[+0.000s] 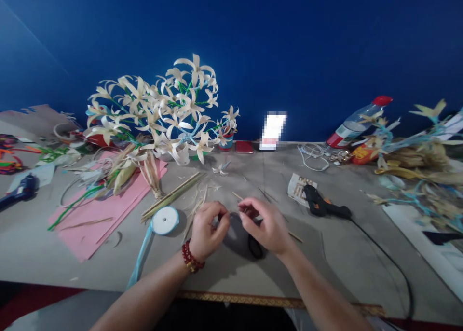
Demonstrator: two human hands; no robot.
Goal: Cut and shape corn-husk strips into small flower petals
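My left hand, with a red bead bracelet at its wrist, is closed, thumb and index finger pinched together. Facing it a short gap away, my right hand has its fingers curled and thumb brought near the fingertips. Anything between the fingers of either hand is too small to make out. Black scissor handles show on the table beneath my right hand. Dry straw-like strips lie just beyond my left hand, and a roll of light blue tape sits to its left.
White handmade flowers stand at the back left, near pink paper sheets. On the right lies a black glue gun with its cord trailing forward. A plastic bottle leans by the wall, near a bright phone screen.
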